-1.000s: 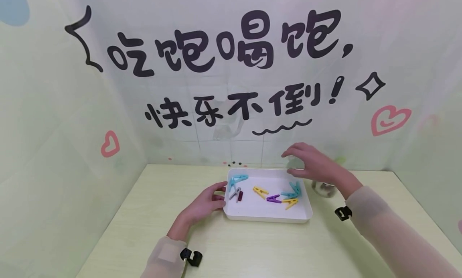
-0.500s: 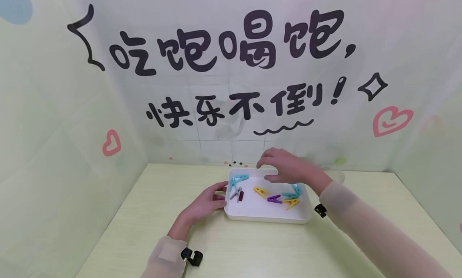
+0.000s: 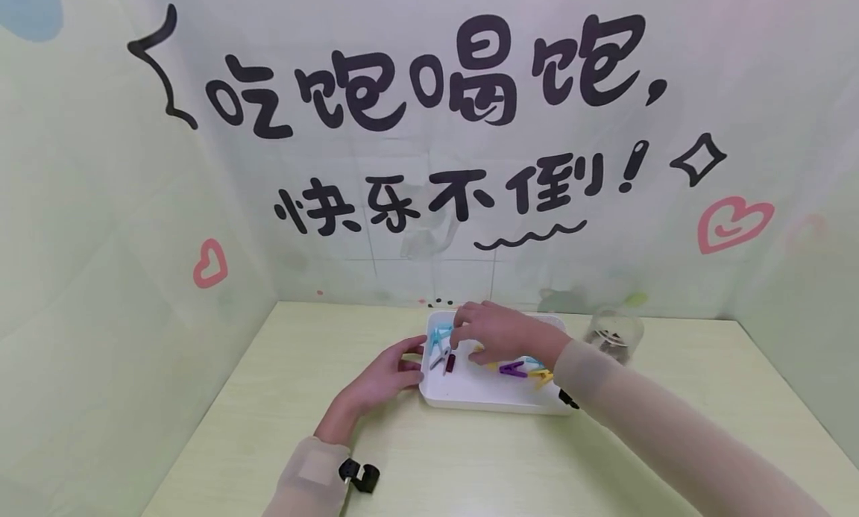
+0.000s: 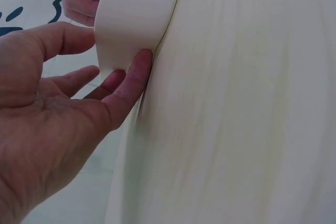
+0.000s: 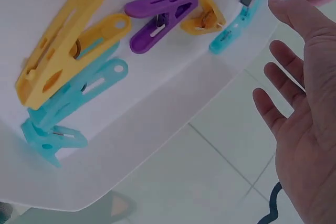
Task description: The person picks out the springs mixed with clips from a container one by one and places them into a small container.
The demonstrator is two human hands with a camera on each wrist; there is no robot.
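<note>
A white tray (image 3: pixel 496 406) holds several plastic clothespins. Toward its right lie a purple clothespin (image 3: pixel 513 369), a yellow clothespin (image 5: pixel 65 40) and teal clothespins (image 5: pixel 79 87). A blue clothespin (image 3: pixel 439 332), a grey clothespin (image 3: pixel 439 359) and a small dark red ribbed piece (image 3: pixel 450 363) lie at the left end. My left hand (image 3: pixel 382 375) touches the outside of the tray's left wall with its fingertips. Over the tray's left half hovers my right hand (image 3: pixel 506 334), fingers loosely bent and holding nothing; it partly covers another yellow clothespin (image 5: pixel 203 20).
Behind the right forearm, a clear round container (image 3: pixel 614 338) with dark contents stands to the right of the tray. The pale wooden table (image 3: pixel 429 457) meets a printed cloth wall (image 3: pixel 376 278) at the back. Black straps are on both wrists.
The right hand has moved left and down, from beyond the tray's right back corner to above its left half. The left hand stays at the tray's left wall.
</note>
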